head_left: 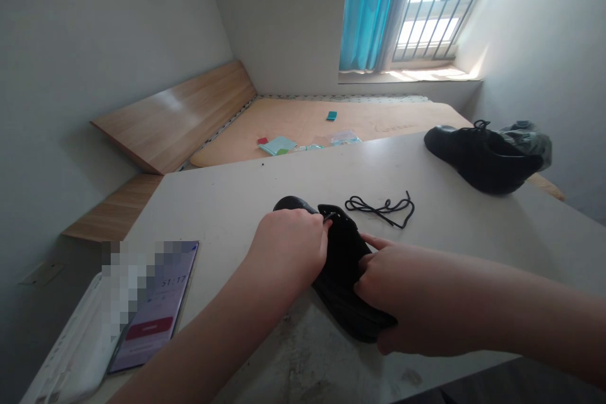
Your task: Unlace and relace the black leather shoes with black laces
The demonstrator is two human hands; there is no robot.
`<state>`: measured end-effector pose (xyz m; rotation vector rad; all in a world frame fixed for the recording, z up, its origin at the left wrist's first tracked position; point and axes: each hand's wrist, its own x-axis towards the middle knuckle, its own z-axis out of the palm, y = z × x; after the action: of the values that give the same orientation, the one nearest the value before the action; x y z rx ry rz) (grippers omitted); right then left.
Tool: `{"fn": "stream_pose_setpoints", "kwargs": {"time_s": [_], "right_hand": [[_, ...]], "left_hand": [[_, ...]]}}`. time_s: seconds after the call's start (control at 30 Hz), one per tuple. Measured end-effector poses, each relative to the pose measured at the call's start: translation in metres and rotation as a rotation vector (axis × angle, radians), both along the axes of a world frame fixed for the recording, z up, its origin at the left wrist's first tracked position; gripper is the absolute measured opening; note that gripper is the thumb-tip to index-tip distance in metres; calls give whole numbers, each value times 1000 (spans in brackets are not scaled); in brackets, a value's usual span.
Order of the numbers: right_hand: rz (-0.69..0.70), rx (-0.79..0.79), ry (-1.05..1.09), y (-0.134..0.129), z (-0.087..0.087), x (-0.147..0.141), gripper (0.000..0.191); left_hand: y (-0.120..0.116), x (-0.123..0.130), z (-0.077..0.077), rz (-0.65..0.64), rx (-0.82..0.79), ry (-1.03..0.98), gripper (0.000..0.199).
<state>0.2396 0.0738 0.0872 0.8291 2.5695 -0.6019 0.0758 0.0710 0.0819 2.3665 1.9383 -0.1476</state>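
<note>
A black shoe (pixel 338 259) lies on the white table in front of me, its toe pointing away and a little to the left. My left hand (pixel 298 240) is closed on the shoe's upper near the eyelets; a short dark piece, perhaps lace, shows at its fingertips. On the other side, my right hand (pixel 392 290) grips the shoe's side near the heel, with fingers at the opening. A loose black shoelace (pixel 381 206) lies in loops on the table just beyond the shoe. Farther right stands a second black shoe (pixel 483 154), with a tied lace on top.
At the left, a phone (pixel 156 309) with a lit screen lies beside a white plastic case (pixel 89 341). The white table (pixel 227 214) borders a bed (pixel 303 110) holding small packets and a teal piece (pixel 332 116). Clear plastic (pixel 533 139) sits by the far shoe's heel.
</note>
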Motion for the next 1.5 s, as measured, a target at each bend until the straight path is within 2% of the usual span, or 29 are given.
{"fn": "stream_pose_setpoints", "kwargs": {"time_s": [0.13,0.3,0.5,0.7,0.87,1.0,1.1,1.2,1.33,1.43,1.5], "right_hand": [[50,-12,-104,0,9,-6,13],[99,-20,-237,0,13,-10,21],[83,-70,-172,1,8,-5,21],[37,83,-125,-9,4,-6,25],[105,17,-111,-4,6,-6,23],[111,19,-85,-2,7,-5,23],[58,-1,-72,-7,4,-6,23],[-49,35,8,-18,-4,-8,26],[-210,31,219,-39,-31,-8,29],[-140,55,381,-51,-53,-2,30],[-66,57,582,-56,-60,6,27]], "left_hand": [[0,1,-1,-3,5,0,46],[-1,1,0,-11,5,1,46],[-2,1,3,-29,-4,6,46],[-4,3,-2,-42,8,23,34],[-12,10,-7,-91,28,109,54],[-18,15,-9,-103,14,151,54],[-19,17,-10,-113,-3,175,57],[-22,18,-14,-144,-17,209,55],[-30,18,-16,-215,-87,237,49],[-39,21,-12,-170,-126,209,49],[-44,23,-8,-164,-137,173,49]]}}
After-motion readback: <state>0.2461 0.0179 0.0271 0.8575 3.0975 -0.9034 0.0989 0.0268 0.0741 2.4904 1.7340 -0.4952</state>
